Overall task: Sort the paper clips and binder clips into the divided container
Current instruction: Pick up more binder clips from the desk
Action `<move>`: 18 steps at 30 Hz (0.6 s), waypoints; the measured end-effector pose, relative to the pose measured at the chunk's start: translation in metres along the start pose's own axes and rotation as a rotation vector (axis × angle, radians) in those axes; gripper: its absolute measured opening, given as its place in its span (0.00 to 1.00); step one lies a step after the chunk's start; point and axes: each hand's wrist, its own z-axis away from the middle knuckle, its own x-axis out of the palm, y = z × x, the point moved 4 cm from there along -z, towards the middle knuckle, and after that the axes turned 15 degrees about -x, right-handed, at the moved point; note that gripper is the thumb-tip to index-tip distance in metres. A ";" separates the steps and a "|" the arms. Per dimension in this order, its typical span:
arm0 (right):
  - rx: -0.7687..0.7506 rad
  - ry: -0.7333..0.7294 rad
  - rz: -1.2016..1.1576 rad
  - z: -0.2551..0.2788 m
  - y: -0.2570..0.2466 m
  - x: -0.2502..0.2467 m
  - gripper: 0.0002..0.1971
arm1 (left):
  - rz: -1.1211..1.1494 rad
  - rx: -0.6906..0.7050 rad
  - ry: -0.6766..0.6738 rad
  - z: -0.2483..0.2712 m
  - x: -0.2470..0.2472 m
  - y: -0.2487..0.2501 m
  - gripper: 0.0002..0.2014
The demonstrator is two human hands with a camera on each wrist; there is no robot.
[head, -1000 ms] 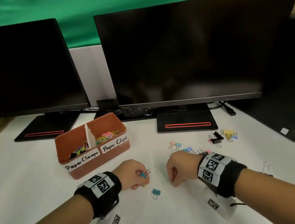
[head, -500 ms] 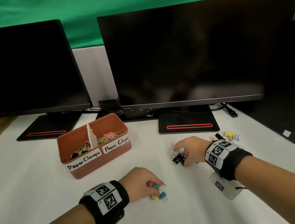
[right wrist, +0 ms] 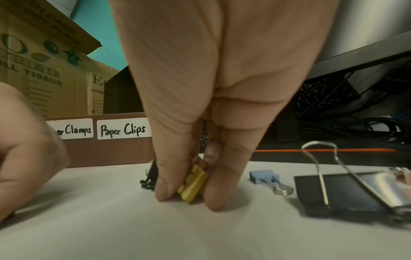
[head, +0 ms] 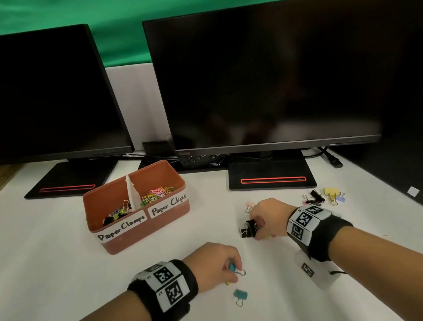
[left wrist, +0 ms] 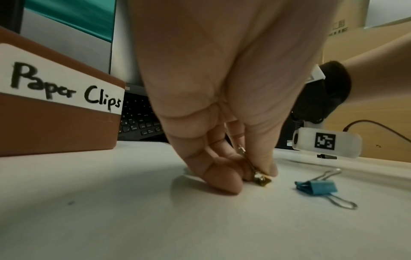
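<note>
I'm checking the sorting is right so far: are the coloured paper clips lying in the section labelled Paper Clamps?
No, the paper clips lie in the right section of the container, behind the Paper Clips label.

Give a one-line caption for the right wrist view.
Right hand pinches a yellow binder clip against the white table, labelled container behind.

light: dim, soft shadows; head view: edges bowed; wrist views: close hand blurred, noisy

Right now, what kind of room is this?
Probably an office desk: two dark monitors stand at the back, a keyboard sits behind the box labelled for clips, and binder clips lie on the white table.
</note>
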 end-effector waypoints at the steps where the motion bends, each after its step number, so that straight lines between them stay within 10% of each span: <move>1: -0.001 0.000 0.006 0.000 0.000 0.000 0.14 | -0.013 -0.010 0.005 0.000 0.000 0.000 0.11; 18: -0.137 0.097 0.044 -0.003 -0.011 -0.007 0.14 | 0.255 -0.114 -0.001 0.001 -0.017 -0.024 0.07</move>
